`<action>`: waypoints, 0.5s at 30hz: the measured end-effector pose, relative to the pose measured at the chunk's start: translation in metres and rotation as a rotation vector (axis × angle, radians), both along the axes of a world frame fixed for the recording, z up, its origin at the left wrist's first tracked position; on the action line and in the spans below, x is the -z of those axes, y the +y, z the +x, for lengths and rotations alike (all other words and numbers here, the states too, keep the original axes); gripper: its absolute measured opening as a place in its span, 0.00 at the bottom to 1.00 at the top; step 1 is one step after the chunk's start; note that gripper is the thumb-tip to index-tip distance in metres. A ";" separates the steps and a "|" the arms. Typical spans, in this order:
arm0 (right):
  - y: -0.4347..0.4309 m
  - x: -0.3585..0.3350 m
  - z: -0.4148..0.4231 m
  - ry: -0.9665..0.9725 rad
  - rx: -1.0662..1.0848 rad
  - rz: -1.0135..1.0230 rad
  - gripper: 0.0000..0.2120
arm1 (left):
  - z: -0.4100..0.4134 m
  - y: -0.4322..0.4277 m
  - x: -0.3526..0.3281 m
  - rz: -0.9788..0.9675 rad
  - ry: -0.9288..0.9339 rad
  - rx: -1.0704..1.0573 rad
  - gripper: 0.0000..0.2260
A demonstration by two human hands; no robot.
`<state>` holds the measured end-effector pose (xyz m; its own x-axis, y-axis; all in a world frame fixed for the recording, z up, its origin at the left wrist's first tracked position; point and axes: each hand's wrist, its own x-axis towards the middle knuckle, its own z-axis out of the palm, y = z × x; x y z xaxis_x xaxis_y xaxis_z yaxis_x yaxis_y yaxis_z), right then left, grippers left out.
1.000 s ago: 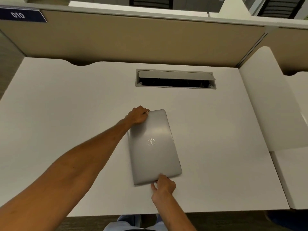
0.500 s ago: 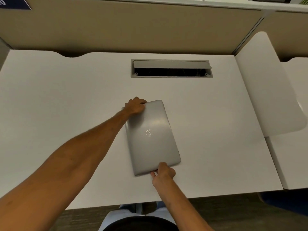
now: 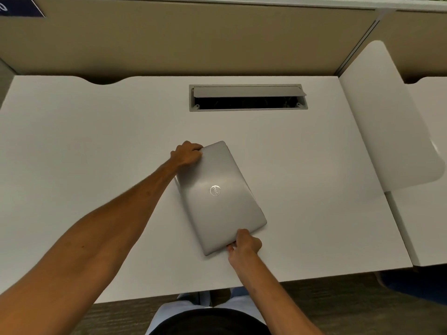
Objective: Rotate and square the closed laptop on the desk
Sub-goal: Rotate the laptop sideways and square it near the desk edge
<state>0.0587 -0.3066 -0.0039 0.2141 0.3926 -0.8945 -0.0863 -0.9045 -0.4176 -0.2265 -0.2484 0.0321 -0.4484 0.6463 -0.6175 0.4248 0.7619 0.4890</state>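
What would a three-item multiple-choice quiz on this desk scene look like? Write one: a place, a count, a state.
1. Where is the left hand?
A. on the laptop's far left corner
B. inside the cable slot
C. flat on the bare desk

2. How many hands touch the laptop?
A. none
B. one
C. two

3. How does the laptop lie?
A. open
B. closed and skewed to the desk edge
C. closed and square to the desk edge

Key:
1 A, its fingers wrap that corner.
2 C, the right hand grips the near edge too.
3 B, the lid is shut and its sides run slantwise to the desk edge.
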 end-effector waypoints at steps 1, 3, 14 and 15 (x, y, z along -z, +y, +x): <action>0.002 -0.001 0.000 0.003 -0.009 0.003 0.11 | -0.001 -0.005 -0.002 0.012 -0.017 -0.023 0.28; 0.007 -0.001 0.000 -0.002 -0.026 0.020 0.07 | -0.003 -0.015 -0.004 0.044 -0.038 -0.077 0.30; 0.075 0.003 -0.009 -0.065 -0.217 0.131 0.08 | -0.013 -0.058 0.013 0.172 -0.135 -0.416 0.15; 0.082 0.002 -0.011 -0.057 -0.235 0.141 0.11 | -0.014 -0.059 0.013 0.172 -0.133 -0.429 0.14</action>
